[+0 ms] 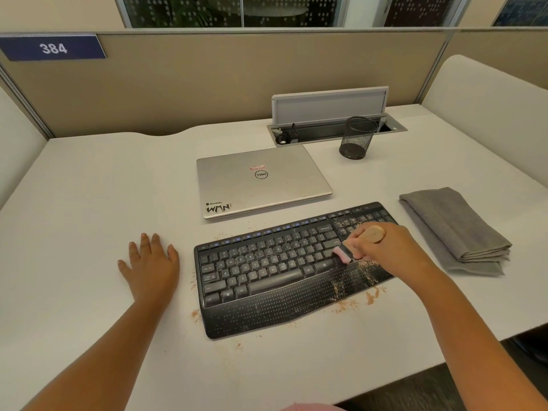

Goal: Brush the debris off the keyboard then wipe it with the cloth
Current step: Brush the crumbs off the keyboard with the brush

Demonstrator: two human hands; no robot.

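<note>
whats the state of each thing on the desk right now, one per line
keyboard: debris on its right side and palm rest
brush: gripped, bristles on the keys
right hand: grips the brush
left hand: flat on the desk, fingers spread
cloth: folded, untouched, right of the keyboard
laptop: lid closed
pen holder: upright, looks empty
desk hatch: flap open
desk: debris scattered around the keyboard

Right hand (382,244) hides keyboard (284,271) numpad keys (brush (355,244) bristles blurred).
</note>
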